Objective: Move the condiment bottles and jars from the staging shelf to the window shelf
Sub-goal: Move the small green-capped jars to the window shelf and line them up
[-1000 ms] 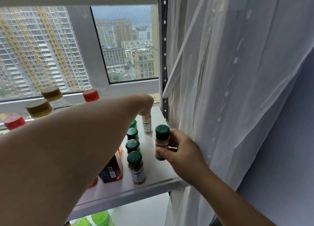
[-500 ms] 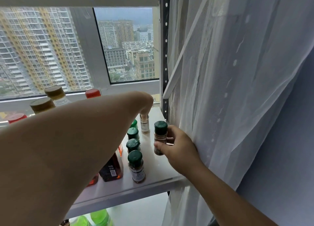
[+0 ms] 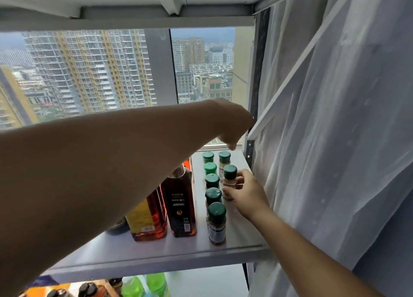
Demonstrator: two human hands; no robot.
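The white window shelf [image 3: 243, 234] carries a column of several green-capped spice jars [image 3: 212, 181], front to back. To their right stands another green-capped jar [image 3: 229, 177], which my right hand [image 3: 249, 195] grips around its body, its base at shelf level. Behind it a further green-capped jar [image 3: 224, 158] stands free at the back. My left hand [image 3: 232, 124] hovers just above that jar, fingers pointing down and holding nothing. My left forearm crosses the view and hides the shelf's left part.
A dark bottle [image 3: 181, 204] and an amber oil bottle [image 3: 148, 220] stand left of the jars. A white sheer curtain [image 3: 324, 129] hangs close on the right against the shelf post. Green bottles [image 3: 145, 284] sit on the level below. The window is behind.
My left hand has let go of the back jar and risen above it. My right hand has carried its jar farther back along the shelf. The view has dropped lower.
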